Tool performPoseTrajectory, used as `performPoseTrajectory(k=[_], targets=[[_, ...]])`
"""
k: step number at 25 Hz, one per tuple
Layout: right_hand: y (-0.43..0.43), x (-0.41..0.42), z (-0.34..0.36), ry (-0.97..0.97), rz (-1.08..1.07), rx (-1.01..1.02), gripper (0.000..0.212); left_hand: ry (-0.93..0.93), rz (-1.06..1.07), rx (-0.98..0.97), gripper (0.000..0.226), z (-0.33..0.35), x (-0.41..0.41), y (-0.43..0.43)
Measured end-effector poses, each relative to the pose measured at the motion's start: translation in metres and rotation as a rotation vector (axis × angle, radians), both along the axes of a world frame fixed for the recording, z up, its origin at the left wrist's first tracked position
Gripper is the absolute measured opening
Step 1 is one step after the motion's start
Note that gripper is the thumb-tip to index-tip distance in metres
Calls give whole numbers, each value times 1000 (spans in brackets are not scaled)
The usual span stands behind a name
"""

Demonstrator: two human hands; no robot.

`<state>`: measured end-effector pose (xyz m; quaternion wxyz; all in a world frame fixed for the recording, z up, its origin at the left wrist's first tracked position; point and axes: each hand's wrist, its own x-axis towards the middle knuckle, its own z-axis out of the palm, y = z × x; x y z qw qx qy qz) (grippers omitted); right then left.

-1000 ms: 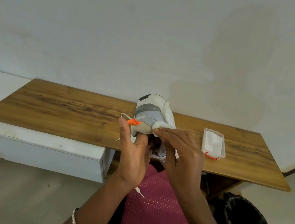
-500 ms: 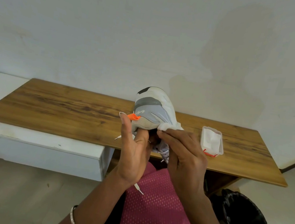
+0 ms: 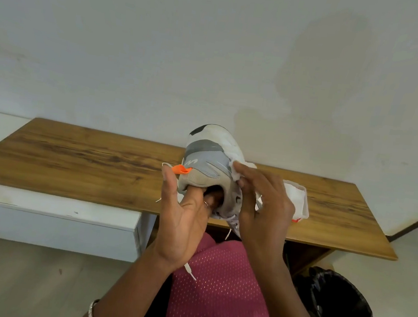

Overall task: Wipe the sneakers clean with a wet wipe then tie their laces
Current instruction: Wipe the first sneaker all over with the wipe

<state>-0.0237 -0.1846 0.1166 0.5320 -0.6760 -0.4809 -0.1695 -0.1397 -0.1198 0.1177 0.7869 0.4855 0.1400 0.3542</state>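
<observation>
The sneaker (image 3: 208, 163) is held up above the wooden surface (image 3: 77, 161), heel toward the camera. The left hand (image 3: 182, 223) grips it, fingers tucked inside the collar, thumb along the heel. The right hand (image 3: 262, 208) pinches a wet wipe (image 3: 240, 168) against the sneaker's right side; since a second ago it has slid lower and outward. A wipes pack (image 3: 299, 200) lies right of the sneaker

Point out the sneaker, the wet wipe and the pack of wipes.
sneaker (image 3: 207, 155): head view, grey side panel.
wet wipe (image 3: 237, 170): head view, bunched part above the right hand's fingers.
pack of wipes (image 3: 298, 198): head view, white top face.
</observation>
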Motion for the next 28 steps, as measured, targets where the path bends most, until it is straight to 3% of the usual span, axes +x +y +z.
performPoseTrajectory(k=[7, 10, 14, 22, 28], targets=[[22, 9, 18, -32, 90, -3, 37, -51, -57, -20, 113, 2, -3, -7], [7, 15, -7, -52, 20, -34, 32, -70, -49, -25, 113, -3, -6, 0], [4, 15, -9, 58, -53, 8, 30, -78, -70, -20, 107, -5, -6, 2], [38, 8, 31, -233, 35, 43, 34, -68, -41, 8, 104, -6, 2, -8], [-4, 14, -26, -73, -46, -60, 33, -105, -68, -81, 105, -15, 1, 0]])
